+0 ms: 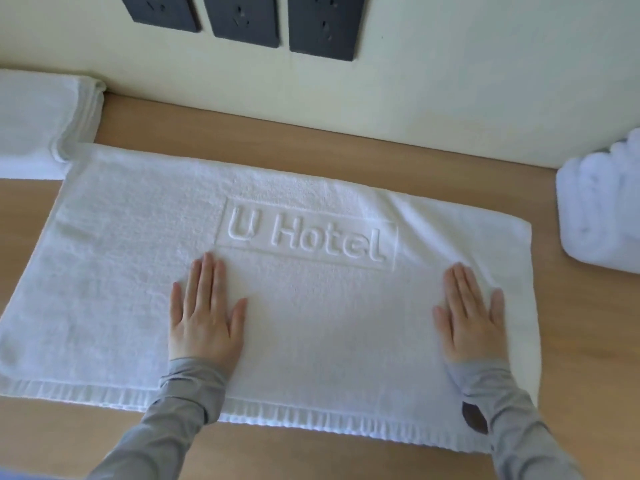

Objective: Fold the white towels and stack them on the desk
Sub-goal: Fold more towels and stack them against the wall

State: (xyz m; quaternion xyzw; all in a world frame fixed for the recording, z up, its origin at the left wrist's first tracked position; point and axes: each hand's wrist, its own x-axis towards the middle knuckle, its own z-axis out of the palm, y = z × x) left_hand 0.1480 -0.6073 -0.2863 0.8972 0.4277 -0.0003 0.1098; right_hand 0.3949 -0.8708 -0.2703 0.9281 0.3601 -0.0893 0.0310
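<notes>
Left hand (204,315) flat and fully open, palm down on the white towel (114,271), fingers together and pointing away toward the wall, thumb spread a little to the right; gripping nothing, only pressing on the terry. Fingertips just short of the lower left corner of the embossed "U Hotel" logo (308,237). Right hand (472,317) likewise flat, open, palm down on the same towel, near its right edge, fingers angled slightly left, beside a soft diagonal crease running up toward the towel's far right corner. Both wrists straight, forearms in grey sleeves (173,417) coming up from the lower edge of view and crossing the towel's ribbed near hem; dark patch on the right sleeve near the cuff.

Towel spread out as one broad rectangle across the middle of the wooden desk (346,140), long side left to right, logo reading upright, near hem lying close to the desk's front.

Folded white towels (38,123) at the far left, against the wall, their near corner touching or overlapping the spread towel's far left corner. Bundle of rolled white towels (602,209) at the right edge, apart from the spread towel. Cream wall (485,81) behind the desk, with three dark socket plates (325,22) in a row along the top.
</notes>
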